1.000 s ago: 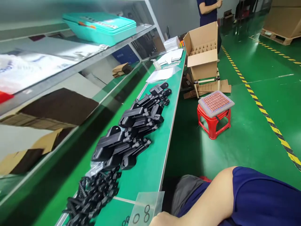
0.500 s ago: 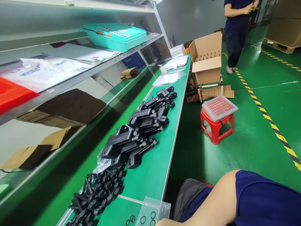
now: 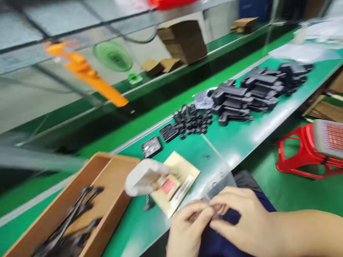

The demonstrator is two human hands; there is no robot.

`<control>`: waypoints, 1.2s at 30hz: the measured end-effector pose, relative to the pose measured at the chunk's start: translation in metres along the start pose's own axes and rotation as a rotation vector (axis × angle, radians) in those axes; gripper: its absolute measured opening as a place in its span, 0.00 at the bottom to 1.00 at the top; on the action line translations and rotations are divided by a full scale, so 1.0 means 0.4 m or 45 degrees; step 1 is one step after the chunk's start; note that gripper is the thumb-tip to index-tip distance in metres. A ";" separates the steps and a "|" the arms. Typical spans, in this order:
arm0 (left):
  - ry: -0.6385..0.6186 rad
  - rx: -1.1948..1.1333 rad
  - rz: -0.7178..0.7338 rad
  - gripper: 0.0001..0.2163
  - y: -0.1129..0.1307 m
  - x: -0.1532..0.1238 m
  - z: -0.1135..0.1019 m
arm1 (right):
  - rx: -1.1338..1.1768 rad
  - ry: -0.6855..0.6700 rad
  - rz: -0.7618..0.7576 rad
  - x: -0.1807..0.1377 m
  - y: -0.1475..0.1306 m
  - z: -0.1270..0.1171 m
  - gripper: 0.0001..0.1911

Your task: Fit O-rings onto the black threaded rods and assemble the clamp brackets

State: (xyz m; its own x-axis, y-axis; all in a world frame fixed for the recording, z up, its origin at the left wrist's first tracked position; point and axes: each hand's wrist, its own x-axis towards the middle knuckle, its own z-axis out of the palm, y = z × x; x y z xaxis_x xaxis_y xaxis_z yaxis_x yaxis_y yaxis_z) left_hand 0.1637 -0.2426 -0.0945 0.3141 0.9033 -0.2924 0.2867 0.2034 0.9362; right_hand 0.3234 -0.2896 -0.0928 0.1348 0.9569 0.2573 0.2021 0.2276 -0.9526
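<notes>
My left hand [image 3: 187, 226] and my right hand [image 3: 243, 217] meet at the table's front edge, fingertips pinched together. Both are closed on a clear plastic bag [image 3: 221, 182], which lies partly over the edge and has small dark rings in it. Blur and the fingers hide the exact pinch point. A pair of loose black rings [image 3: 206, 156] lies on the green tabletop beyond the bag. Left of the hands is a tan board [image 3: 190, 170] carrying a white rounded piece [image 3: 144, 176] and a small block with a red patch [image 3: 168, 186].
An open brown box [image 3: 114, 210] with black rods stands at left. Small black trays [image 3: 151, 146], a heap of black parts [image 3: 194, 119] and larger black housings [image 3: 233, 96] line the bench. An orange tool [image 3: 88, 73] hangs above. A red stool [image 3: 296, 150] stands right.
My view has swung left and down, bringing both hands, the brown box and the tan board into sight. The co-worker has left the picture. The bag now lies by both hands.
</notes>
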 end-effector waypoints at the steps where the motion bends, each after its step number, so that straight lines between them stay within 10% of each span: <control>1: -0.033 -0.129 -0.036 0.15 0.001 0.001 0.002 | -0.002 -0.032 0.002 0.002 -0.004 -0.005 0.11; 18: -0.057 0.036 0.514 0.09 0.015 -0.005 -0.039 | -0.033 -0.348 0.004 0.042 -0.004 -0.016 0.04; 24: -0.362 0.244 0.691 0.07 0.011 -0.011 -0.061 | -0.285 -0.751 -0.346 0.047 -0.006 -0.027 0.26; 27: -0.442 0.230 0.709 0.07 0.010 -0.010 -0.058 | -0.174 -0.736 -0.404 0.042 0.008 -0.015 0.26; 33: -0.353 -0.028 0.399 0.14 -0.005 -0.015 -0.044 | 0.411 -0.590 0.100 0.035 0.034 0.010 0.26; 36: -0.162 0.143 0.499 0.13 -0.010 -0.015 -0.051 | -0.061 -0.437 -0.268 0.035 0.031 0.008 0.20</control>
State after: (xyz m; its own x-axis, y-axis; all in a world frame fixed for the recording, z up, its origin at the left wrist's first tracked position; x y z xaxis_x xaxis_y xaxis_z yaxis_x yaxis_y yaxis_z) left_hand 0.1421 -0.2409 -0.0926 0.5261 0.8488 0.0530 0.2178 -0.1947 0.9564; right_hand 0.3245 -0.2729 -0.1016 -0.2444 0.8968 0.3688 0.2364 0.4240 -0.8743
